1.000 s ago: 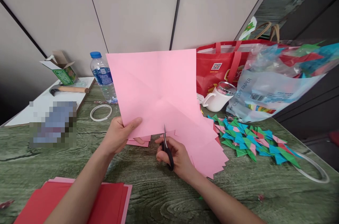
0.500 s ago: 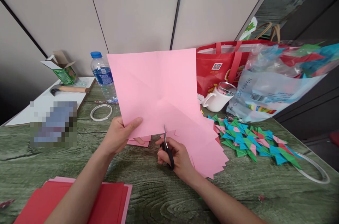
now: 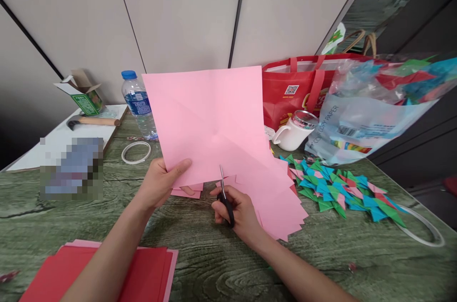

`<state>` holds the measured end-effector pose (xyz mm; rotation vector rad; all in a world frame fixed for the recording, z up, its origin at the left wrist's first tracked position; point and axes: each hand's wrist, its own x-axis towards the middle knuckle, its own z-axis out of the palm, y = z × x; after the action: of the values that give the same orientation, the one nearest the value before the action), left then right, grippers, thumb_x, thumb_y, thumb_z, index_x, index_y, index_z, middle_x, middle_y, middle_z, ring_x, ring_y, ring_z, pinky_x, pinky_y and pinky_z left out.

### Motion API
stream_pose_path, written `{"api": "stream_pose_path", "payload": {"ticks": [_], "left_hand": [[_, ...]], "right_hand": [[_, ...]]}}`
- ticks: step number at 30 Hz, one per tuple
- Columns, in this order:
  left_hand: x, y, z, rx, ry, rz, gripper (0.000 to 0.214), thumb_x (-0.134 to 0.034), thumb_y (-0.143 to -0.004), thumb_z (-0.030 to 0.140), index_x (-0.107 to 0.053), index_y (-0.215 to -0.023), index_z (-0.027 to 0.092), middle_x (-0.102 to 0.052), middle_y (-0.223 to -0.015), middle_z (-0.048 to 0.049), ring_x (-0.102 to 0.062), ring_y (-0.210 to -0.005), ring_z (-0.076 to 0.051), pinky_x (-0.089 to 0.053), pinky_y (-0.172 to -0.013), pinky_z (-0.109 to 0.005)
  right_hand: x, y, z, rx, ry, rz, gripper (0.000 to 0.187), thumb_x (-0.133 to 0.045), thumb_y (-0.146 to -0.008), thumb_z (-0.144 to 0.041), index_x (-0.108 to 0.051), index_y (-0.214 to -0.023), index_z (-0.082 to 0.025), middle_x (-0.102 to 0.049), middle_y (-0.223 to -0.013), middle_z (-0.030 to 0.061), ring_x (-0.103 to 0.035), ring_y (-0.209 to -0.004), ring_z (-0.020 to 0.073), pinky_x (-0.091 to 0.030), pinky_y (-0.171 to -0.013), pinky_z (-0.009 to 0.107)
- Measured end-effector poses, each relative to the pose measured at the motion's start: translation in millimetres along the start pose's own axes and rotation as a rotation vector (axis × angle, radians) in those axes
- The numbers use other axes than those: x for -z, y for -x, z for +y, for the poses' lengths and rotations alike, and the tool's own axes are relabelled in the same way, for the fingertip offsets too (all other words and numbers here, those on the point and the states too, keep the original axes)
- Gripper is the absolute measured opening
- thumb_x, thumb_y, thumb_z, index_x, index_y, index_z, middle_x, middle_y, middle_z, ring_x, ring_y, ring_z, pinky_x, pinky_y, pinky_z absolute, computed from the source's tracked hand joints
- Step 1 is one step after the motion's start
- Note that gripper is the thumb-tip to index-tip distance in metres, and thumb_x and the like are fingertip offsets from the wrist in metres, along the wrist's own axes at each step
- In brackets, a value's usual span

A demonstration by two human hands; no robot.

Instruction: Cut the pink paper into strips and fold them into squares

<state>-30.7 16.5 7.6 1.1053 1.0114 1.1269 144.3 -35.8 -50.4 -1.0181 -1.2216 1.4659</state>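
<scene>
A pink sheet (image 3: 210,121) is held upright above the tabletop (image 3: 214,254), at the middle of the view, with fold creases crossing it. The left hand (image 3: 162,183) is clamped on the sheet's lower edge at about seven o'clock from the sheet's middle, thumb on the near face and fingers behind. The right hand (image 3: 239,211) is closed around the black handles of the scissors (image 3: 224,195), at six o'clock from the sheet's middle. The blades point up toward twelve o'clock and meet the sheet's bottom edge.

A fanned stack of pink paper (image 3: 282,206) lies on the tabletop just beside the right hand, at its three o'clock. Farther out the same way is a heap of folded triangles (image 3: 335,190) in blue, green and pink. A white mug (image 3: 294,133), a red bag (image 3: 296,90) and a plastic bag (image 3: 364,116) stand at two o'clock. A water bottle (image 3: 139,104) and a tape ring (image 3: 135,152) sit at ten o'clock, and red paper (image 3: 143,273) lies at seven o'clock.
</scene>
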Motion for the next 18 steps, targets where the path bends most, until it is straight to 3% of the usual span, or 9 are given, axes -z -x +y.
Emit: {"api": "stream_pose_path", "payload": {"ticks": [3,8,18], "left_hand": [[0.4,2,1,0.024,-0.016,-0.039,0.017,-0.065,-0.070,0.028,-0.066,-0.072,0.011,-0.070,-0.066,-0.0049,-0.062,-0.044,-0.016,-0.054,-0.037,-0.026],[-0.5,4,1,0.072,-0.100,-0.150,0.020,-0.061,-0.073,0.030,-0.066,-0.069,0.011,-0.068,-0.056,-0.0055,-0.063,-0.045,-0.018,-0.054,-0.038,-0.028],[-2.8,5,3,0.063,-0.121,-0.157,0.021,-0.060,-0.074,0.031,-0.066,-0.068,0.012,-0.069,-0.057,-0.0069,-0.063,-0.044,-0.019,-0.054,-0.039,-0.028]], "right_hand": [[0,-1,-3,0.038,0.030,0.010,0.021,-0.063,-0.068,-0.027,-0.053,-0.085,-0.018,-0.053,-0.058,-0.0045,-0.048,-0.049,0.0084,-0.040,-0.048,0.021],[2,-2,-10,0.063,0.135,0.032,0.018,-0.064,-0.067,-0.027,-0.049,-0.068,-0.018,-0.056,-0.066,0.0009,-0.050,-0.060,0.0123,-0.039,-0.052,0.023],[0,-1,-12,0.067,0.113,0.048,0.025,-0.065,-0.066,-0.035,-0.047,-0.066,-0.018,-0.054,-0.065,0.0004,-0.048,-0.059,0.0124,-0.039,-0.052,0.024]]}}
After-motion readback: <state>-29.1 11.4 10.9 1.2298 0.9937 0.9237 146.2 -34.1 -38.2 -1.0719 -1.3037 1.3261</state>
